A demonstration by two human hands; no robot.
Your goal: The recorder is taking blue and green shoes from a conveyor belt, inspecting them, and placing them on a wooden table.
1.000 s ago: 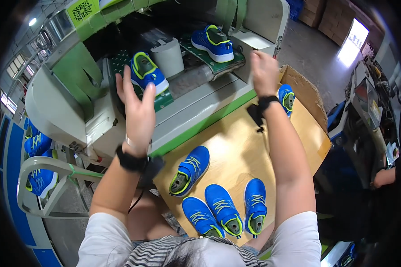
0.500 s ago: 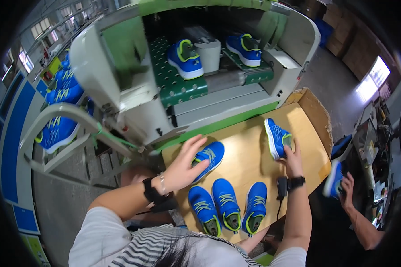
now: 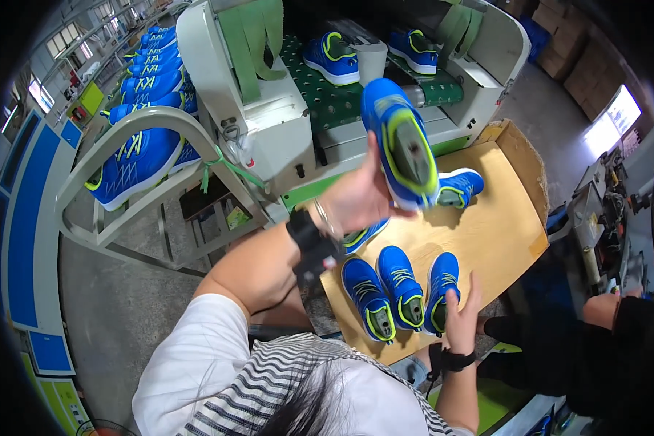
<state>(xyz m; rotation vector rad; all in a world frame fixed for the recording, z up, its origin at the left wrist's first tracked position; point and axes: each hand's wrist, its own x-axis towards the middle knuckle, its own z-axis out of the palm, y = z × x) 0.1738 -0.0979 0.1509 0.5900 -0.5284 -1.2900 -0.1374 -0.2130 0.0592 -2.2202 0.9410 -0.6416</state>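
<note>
My left hand (image 3: 360, 189) grips a blue sneaker (image 3: 401, 145) with a lime-edged collar, its opening turned up, raised over the far side of the table. Partly hidden below that hand lies another blue shoe (image 3: 365, 236). Three blue sneakers stand in a row at the near edge: a left one (image 3: 365, 291), a middle one (image 3: 397, 276) and a right one (image 3: 442, 280). Beside the right one's heel is my right hand (image 3: 461, 320), thumb at the shoe, fingers apart. One more sneaker (image 3: 461, 187) rests at the table's far right, partly behind the raised one.
Ahead is a machine with a green perforated conveyor (image 3: 309, 94) carrying two more sneakers. A rack with a grey tubular frame (image 3: 73, 196) at the left holds several blue shoes. A cardboard flap (image 3: 523, 163) borders the wooden table (image 3: 501, 240). A co-worker's hand (image 3: 602, 311) is at the right.
My right hand has let go of the far-right sneaker and come back to the near row. My left hand has left the table shoe and now holds a sneaker up. The view has shifted.
</note>
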